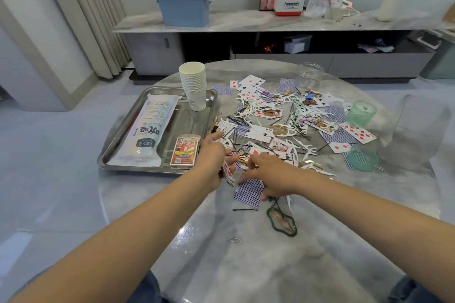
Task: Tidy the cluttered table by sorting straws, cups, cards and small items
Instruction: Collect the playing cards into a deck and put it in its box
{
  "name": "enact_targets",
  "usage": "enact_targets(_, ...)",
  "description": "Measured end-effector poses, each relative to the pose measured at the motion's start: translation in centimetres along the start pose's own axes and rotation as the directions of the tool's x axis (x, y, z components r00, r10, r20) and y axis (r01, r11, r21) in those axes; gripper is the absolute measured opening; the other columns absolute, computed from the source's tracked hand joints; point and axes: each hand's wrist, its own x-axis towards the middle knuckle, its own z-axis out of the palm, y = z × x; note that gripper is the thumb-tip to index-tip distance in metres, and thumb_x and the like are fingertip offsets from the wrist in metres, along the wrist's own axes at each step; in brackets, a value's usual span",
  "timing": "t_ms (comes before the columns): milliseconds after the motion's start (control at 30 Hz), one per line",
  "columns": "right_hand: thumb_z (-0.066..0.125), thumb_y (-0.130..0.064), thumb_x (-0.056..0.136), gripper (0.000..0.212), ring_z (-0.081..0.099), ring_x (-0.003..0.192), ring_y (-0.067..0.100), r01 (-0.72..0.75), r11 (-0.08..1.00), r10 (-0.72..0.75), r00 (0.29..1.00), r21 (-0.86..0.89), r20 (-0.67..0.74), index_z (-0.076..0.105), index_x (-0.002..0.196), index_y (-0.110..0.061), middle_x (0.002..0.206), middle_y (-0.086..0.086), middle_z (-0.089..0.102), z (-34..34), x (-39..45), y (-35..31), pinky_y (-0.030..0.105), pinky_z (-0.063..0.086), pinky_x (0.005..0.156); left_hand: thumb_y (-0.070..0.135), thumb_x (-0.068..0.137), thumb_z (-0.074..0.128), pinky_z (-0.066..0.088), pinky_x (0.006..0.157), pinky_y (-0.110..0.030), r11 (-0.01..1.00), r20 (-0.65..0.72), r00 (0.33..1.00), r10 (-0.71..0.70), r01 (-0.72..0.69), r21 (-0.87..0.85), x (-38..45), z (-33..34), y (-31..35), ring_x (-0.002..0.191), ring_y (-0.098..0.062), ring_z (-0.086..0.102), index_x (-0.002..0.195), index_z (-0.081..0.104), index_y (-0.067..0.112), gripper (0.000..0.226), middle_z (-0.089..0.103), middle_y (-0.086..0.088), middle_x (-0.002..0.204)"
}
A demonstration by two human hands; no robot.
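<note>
Left hand [213, 155]: grasping a few cards [227, 171] on edge, apparently as a growing stack. Right hand [267, 172]: fingers spread flat, released, on a face-down card [248, 190], likely sliding it over. Tray [118, 152], left: straws [147, 128], cups [193, 83], card box [185, 151] already sorted. Scatter [283, 123] mid-desk; near desk [221, 265] mostly open.

You are sitting at the round table [246, 265], with a metal tray [115, 145] lying on its left part. In the tray, a long packet [147, 128] is lying along the left side, a stack of paper cups [193, 83] is standing at the far right corner, and a card box [184, 152] is sitting at the near right. Right of the tray, scattered playing cards [266, 134] and small items are spreading across the table, with a clear jar [309, 77] standing behind them
</note>
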Motion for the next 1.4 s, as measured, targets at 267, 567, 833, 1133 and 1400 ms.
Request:
enact_targets(267,0.077,-0.04,0.07,0.069,0.028,0.126,0.024,0.038,0.978,-0.039,0.999,-0.207,-0.001,0.043,0.129,-0.029,0.133,0.003,0.033,-0.7,1.1,-1.1,0.037,0.028,0.099,-0.002,0.09,0.028,0.048,0.062,-0.032,0.999,0.006,0.999,-0.043,0.043,-0.016,0.5,-1.2,-0.3,0.074,-0.021,0.062,0.115,0.054,0.021,0.044,0.056,-0.013,0.099)
enact_targets(567,0.079,-0.044,0.067,0.081,0.032,0.123,0.023,0.001,0.98,0.009,0.999,-0.197,0.048,0.034,0.129,-0.018,0.137,0.001,0.039,-0.7,1.4,-0.7,0.037,0.027,0.096,0.001,0.093,0.028,0.048,0.061,-0.031,0.998,0.004,0.998,-0.067,0.067,-0.009,-0.2,-1.2,-0.4,0.07,-0.019,0.06,0.116,0.055,0.02,0.04,0.055,-0.011,0.095)
enact_targets(833,0.072,-0.032,0.079,0.03,0.04,0.114,0.017,-0.123,0.917,0.18,0.976,0.378,-0.12,0.062,0.107,-0.027,0.102,-0.003,0.058,0.0,0.9,0.8,0.034,0.025,0.098,0.012,0.098,0.033,0.048,0.062,-0.03,0.999,0.014,0.999,-0.046,0.046,-0.023,0.0,-1.0,-0.6,0.073,-0.019,0.058,0.112,0.057,0.019,0.029,0.055,-0.009,0.092)
enact_targets(1133,0.074,-0.025,0.08,0.01,0.059,0.071,0.012,-0.094,0.334,0.677,0.716,0.938,-0.17,0.067,0.08,-0.018,0.076,-0.004,0.063,-2.7,0.2,0.5,0.02,0.043,0.051,0.035,0.094,0.055,0.052,0.066,-0.031,0.998,-0.028,0.998,0.056,-0.056,-0.017,0.9,-0.3,-0.7,0.084,-0.018,0.057,0.089,0.048,0.025,0.013,0.054,-0.009,0.095)
enact_targets(1400,0.058,-0.028,0.093,0.021,0.067,0.076,0.018,0.042,-0.127,0.549,0.835,0.991,0.034,0.071,0.095,-0.011,0.086,0.006,0.071,-2.5,-0.1,-3.0,0.023,0.055,0.058,0.07,0.064,0.068,0.055,0.085,-0.048,1.0,0.114,0.993,-0.017,0.015,0.016,1.8,1.6,-1.8,0.094,-0.029,0.069,0.12,0.055,0.005,0.086,0.069,-0.014,0.108)
